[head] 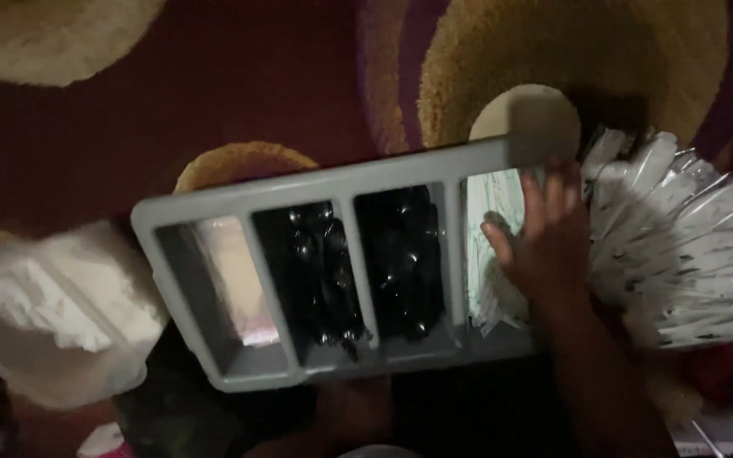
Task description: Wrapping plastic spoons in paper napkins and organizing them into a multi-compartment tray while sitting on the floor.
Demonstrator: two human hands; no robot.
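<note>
Grey plastic four-compartment tray lies on a maroon patterned rug; right hand, fingers spread, presses white packets into its end compartment, likely filling. More clear-wrapped packets lie beside; reaching them seems next.

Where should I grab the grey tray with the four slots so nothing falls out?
Probably take the grey tray by its two short end walls, one hand from each side. The long top rim is bare but thin, and the slots hold loose black cutlery. The right hand is already at the right end.

Dim, murky view, soft motion blur throughout, deep shadow along bottom edge.
</note>
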